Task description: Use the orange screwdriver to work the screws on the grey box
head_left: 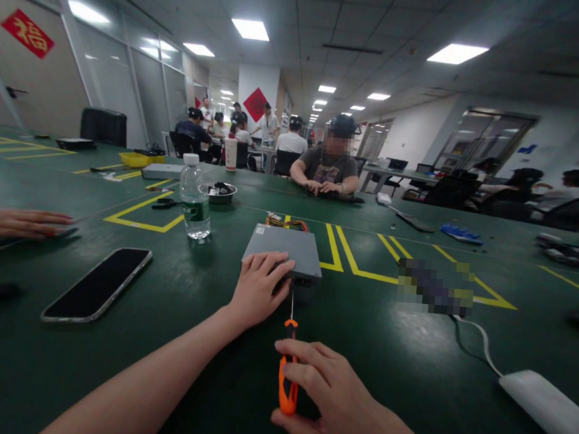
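A grey metal computer power supply (280,242) lies on the green table, with a bundle of coloured cables (289,222) at its far side. My left hand (263,285) holds its near edge, fingers across the top and thumb down by the front. In my right hand (323,387) is a screwdriver (288,384) with an orange and black handle, gripped between fingers and thumb. Its thin shaft points away from me and reaches the near face of the power supply. Where the tip meets the box is too small to make out.
Left of the box stand a water bottle (195,199) and a metal bowl (220,193) of small parts. A phone (97,285) lies nearer me, and another person's hand (18,224) rests at far left. A white power bank-like block (547,414) with a cable is at right.
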Tool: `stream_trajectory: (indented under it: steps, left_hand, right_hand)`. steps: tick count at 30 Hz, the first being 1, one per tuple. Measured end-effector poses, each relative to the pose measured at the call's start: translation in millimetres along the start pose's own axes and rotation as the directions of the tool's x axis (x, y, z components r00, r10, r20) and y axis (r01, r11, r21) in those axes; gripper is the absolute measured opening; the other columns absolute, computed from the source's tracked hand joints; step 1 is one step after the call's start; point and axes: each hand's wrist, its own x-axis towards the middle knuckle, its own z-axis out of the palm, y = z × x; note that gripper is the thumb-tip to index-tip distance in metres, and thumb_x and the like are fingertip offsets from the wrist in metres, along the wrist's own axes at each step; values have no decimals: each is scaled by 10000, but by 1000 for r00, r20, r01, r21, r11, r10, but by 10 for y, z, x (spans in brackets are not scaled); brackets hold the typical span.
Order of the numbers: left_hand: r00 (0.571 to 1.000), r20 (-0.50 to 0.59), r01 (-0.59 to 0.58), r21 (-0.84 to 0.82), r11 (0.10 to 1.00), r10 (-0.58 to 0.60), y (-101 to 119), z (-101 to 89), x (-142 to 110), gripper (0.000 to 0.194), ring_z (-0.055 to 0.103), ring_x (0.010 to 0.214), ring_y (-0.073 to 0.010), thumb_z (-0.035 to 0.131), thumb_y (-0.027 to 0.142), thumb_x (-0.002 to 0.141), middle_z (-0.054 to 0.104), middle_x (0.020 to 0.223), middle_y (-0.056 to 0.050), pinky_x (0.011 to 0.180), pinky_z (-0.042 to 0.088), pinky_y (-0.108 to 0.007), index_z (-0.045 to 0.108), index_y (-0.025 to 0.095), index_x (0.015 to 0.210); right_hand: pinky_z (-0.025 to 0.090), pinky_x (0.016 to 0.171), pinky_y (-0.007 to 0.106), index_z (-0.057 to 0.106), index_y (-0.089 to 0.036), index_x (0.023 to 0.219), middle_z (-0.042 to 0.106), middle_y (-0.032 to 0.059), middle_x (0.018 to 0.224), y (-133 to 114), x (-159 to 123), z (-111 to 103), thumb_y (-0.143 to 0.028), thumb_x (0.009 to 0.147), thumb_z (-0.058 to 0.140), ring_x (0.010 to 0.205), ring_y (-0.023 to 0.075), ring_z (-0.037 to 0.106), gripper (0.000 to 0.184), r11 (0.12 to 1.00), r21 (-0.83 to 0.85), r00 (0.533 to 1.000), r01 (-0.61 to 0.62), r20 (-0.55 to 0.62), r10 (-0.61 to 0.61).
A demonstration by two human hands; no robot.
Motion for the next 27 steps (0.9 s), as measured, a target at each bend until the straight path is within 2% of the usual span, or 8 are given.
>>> stream_trajectory:
  steps: [4,8,11,14,17,21,24,27]
  left_hand:
    - [1000,1,-3,4,1000,3,2,-3,-3,288,466,1099,-224,490,274,849,565,1220,-20,907,313,-411,547,278,1131]
    - [1000,6,-3,7,1000,3,1,-2,-6,285,458,1112,-219,484,284,854,560,1227,-13,914,309,-407,541,275,1133]
    - [1000,15,1,16,1000,-1,0,0,-6,285,454,1118,-224,475,288,858,557,1230,-18,910,309,-408,539,273,1135]
    - [1000,19,0,22,1000,0,0,1,-6,284,454,1117,-226,477,286,857,555,1233,-18,909,307,-411,540,274,1134]
    - [1000,11,-4,17,1000,4,1,0,-7,284,456,1115,-223,478,279,856,558,1229,-15,909,305,-409,539,276,1134]
    - [1000,11,-5,10,1000,5,-1,-3,-5,288,459,1112,-222,476,286,857,558,1230,-14,908,305,-405,537,277,1138]
    - [1000,9,-3,11,1000,3,-3,3,-4,287,457,1111,-222,478,285,855,555,1232,-13,908,305,-403,539,273,1135]
    - [1000,4,-8,12,1000,8,-5,12,-5,282,458,1105,-222,483,287,853,558,1229,-12,911,303,-405,543,270,1128]
  right_hand:
    - [494,802,326,484,-180,1186,558,143,1187,-28,32,-57,-319,879,487,1002,212,586,337,999,-31,996,17,87,-14]
    - [503,732,324,544,-160,1026,607,154,1097,9,38,17,-337,923,438,924,202,611,231,995,-65,997,81,-9,-82]
    - [509,722,317,513,-151,954,634,145,1037,33,14,56,-378,924,445,891,190,629,240,997,-24,992,78,-98,-80]
    - [512,765,339,497,-140,1048,601,164,1100,9,14,8,-410,920,420,971,214,609,309,1000,10,998,20,-66,-19]
    - [515,746,355,481,-157,1184,561,177,1164,-20,46,-48,-346,920,401,996,237,595,335,999,-32,999,34,18,-33]
    - [515,693,333,541,-149,1049,610,166,1068,-1,53,-3,-341,903,473,865,211,628,251,994,-79,993,81,-83,-88]
    - [513,707,308,515,-141,982,633,149,1025,13,24,38,-348,891,507,843,189,634,226,996,-56,983,72,-164,-80]
    - [509,772,312,488,-141,1043,613,150,1073,-7,21,5,-382,899,470,923,196,620,281,1000,-3,993,22,-120,-23]
